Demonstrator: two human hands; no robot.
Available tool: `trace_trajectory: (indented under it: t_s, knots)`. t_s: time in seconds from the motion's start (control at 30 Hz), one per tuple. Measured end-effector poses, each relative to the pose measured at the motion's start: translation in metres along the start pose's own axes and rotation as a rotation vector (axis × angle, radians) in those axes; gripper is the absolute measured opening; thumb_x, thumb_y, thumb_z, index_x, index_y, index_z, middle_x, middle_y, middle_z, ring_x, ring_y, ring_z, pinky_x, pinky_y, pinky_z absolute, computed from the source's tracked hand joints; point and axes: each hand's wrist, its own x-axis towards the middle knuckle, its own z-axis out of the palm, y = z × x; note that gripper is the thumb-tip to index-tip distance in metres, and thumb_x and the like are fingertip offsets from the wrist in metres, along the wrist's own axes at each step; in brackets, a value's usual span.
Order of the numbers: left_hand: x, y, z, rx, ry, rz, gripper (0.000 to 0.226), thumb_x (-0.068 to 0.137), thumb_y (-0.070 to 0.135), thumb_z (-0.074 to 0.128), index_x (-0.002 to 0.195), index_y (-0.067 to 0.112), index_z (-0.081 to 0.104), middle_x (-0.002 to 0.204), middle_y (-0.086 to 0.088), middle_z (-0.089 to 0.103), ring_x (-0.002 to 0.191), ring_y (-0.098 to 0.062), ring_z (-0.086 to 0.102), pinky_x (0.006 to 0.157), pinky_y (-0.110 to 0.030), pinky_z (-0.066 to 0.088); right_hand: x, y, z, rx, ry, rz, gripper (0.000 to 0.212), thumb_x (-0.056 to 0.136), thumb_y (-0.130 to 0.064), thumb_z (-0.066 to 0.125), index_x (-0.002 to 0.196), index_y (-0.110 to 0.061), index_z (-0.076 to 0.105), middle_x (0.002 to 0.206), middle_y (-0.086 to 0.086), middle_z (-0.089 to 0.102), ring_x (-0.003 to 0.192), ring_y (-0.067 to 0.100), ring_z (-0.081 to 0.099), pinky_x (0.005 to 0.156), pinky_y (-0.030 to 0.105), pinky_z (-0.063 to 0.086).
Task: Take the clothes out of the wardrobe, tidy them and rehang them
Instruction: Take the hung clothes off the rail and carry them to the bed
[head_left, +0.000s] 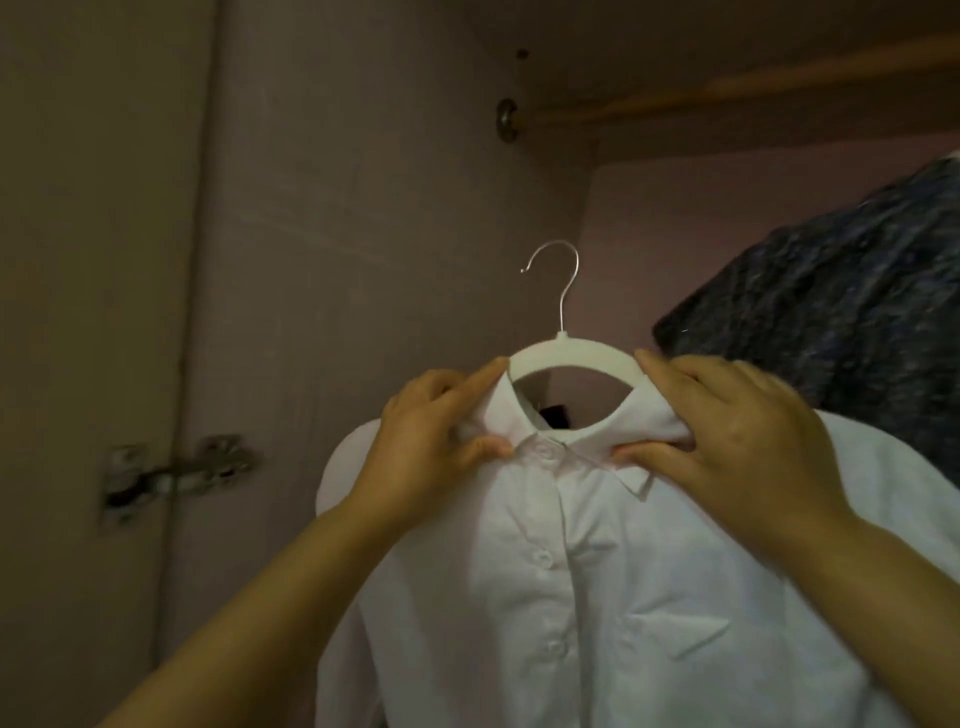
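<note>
My left hand (434, 441) and right hand (727, 436) each pinch the shirt (597, 597) collar on its hanger (566, 358), apparently below the rail (727, 93).

Both hands raised, left hand (431, 441), right hand (727, 436) pinching.

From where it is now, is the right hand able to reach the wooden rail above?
Probably yes. The right hand is shut on the shirt collar, yet only open space lies between it and the rail. The dark garment hangs further right.
</note>
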Motion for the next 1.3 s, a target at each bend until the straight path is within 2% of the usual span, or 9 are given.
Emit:
trace_trajectory:
  t_s: [0.07, 0.2, 0.4, 0.57, 0.73, 0.8, 0.97, 1.17, 1.3]
  knots:
    - [-0.040, -0.009, -0.017, 0.077, -0.018, -0.059, 0.074, 0.075, 0.048, 0.067, 0.123, 0.061, 0.013, 0.101, 0.014, 0.036, 0.091, -0.006, 0.034, 0.078, -0.020, 0.030, -0.015, -0.026, 0.015, 0.107, -0.013, -0.012, 0.066, 0.067, -0.049, 0.061, 0.115, -0.003, 0.065, 0.096, 0.014, 0.069, 0.077, 0.034, 0.065, 0.068, 0.041, 0.052]
    - [-0.112, -0.014, -0.059, 0.169, -0.029, -0.187, 0.071, 0.071, 0.057, 0.056, 0.131, 0.045, 0.021, 0.100, 0.005, 0.046, 0.089, -0.016, 0.044, 0.082, -0.032, 0.039, -0.035, -0.083, 0.037, 0.310, -0.047, -0.041, 0.066, 0.066, -0.047, 0.061, 0.115, -0.004, 0.065, 0.094, 0.013, 0.069, 0.075, 0.034, 0.066, 0.065, 0.041, 0.053]
    - [-0.173, 0.007, -0.137, 0.506, -0.001, -0.173, 0.065, 0.068, 0.043, 0.067, 0.125, 0.014, 0.058, 0.088, -0.010, 0.062, 0.075, -0.030, 0.059, 0.063, -0.039, 0.045, -0.041, -0.160, 0.039, 0.568, -0.031, -0.019, 0.065, 0.063, -0.046, 0.074, 0.115, -0.008, 0.066, 0.095, 0.009, 0.068, 0.078, 0.030, 0.065, 0.069, 0.039, 0.052]
    - [-0.204, 0.026, -0.213, 0.631, 0.063, -0.193, 0.062, 0.072, 0.052, 0.052, 0.121, 0.016, 0.061, 0.089, -0.009, 0.064, 0.082, -0.025, 0.057, 0.069, -0.035, 0.041, -0.022, -0.224, 0.013, 0.730, 0.014, -0.029, 0.072, 0.064, -0.055, 0.072, 0.118, -0.009, 0.063, 0.100, 0.009, 0.067, 0.086, 0.027, 0.063, 0.076, 0.033, 0.048]
    - [-0.244, 0.040, -0.309, 0.761, 0.102, -0.186, 0.059, 0.073, 0.052, 0.052, 0.122, 0.019, 0.058, 0.090, -0.008, 0.064, 0.085, -0.015, 0.044, 0.070, -0.027, 0.029, 0.002, -0.308, -0.034, 0.856, 0.070, -0.061, 0.072, 0.070, -0.058, 0.059, 0.124, -0.011, 0.057, 0.100, 0.012, 0.066, 0.083, 0.031, 0.064, 0.067, 0.040, 0.055]
    - [-0.267, 0.044, -0.356, 0.835, 0.103, -0.201, 0.059, 0.073, 0.053, 0.051, 0.123, 0.021, 0.055, 0.090, -0.009, 0.063, 0.085, -0.016, 0.044, 0.074, -0.027, 0.034, 0.012, -0.352, -0.057, 0.882, 0.088, -0.078, 0.077, 0.069, -0.066, 0.060, 0.124, -0.011, 0.057, 0.098, 0.012, 0.066, 0.081, 0.031, 0.064, 0.063, 0.039, 0.056]
    - [-0.330, 0.059, -0.475, 0.976, 0.101, -0.264, 0.059, 0.073, 0.049, 0.053, 0.123, 0.017, 0.056, 0.094, -0.014, 0.064, 0.088, -0.019, 0.046, 0.074, -0.040, 0.046, 0.034, -0.473, -0.111, 1.010, 0.155, -0.112, 0.073, 0.070, -0.061, 0.060, 0.122, -0.009, 0.060, 0.096, 0.012, 0.066, 0.077, 0.032, 0.064, 0.062, 0.040, 0.056]
    - [-0.407, 0.082, -0.600, 1.150, 0.120, -0.394, 0.061, 0.073, 0.047, 0.058, 0.123, 0.014, 0.057, 0.100, -0.012, 0.064, 0.089, -0.029, 0.059, 0.077, -0.041, 0.048, 0.058, -0.611, -0.173, 1.205, 0.216, -0.185, 0.069, 0.073, -0.057, 0.063, 0.121, -0.007, 0.062, 0.095, 0.011, 0.065, 0.083, 0.025, 0.057, 0.070, 0.037, 0.051]
    - [-0.457, 0.103, -0.661, 1.311, 0.183, -0.511, 0.060, 0.073, 0.048, 0.057, 0.121, 0.014, 0.059, 0.097, -0.012, 0.065, 0.091, -0.021, 0.052, 0.078, -0.035, 0.040, 0.074, -0.695, -0.206, 1.327, 0.257, -0.301, 0.064, 0.073, -0.050, 0.059, 0.119, -0.006, 0.062, 0.093, 0.011, 0.064, 0.081, 0.024, 0.055, 0.069, 0.036, 0.051]
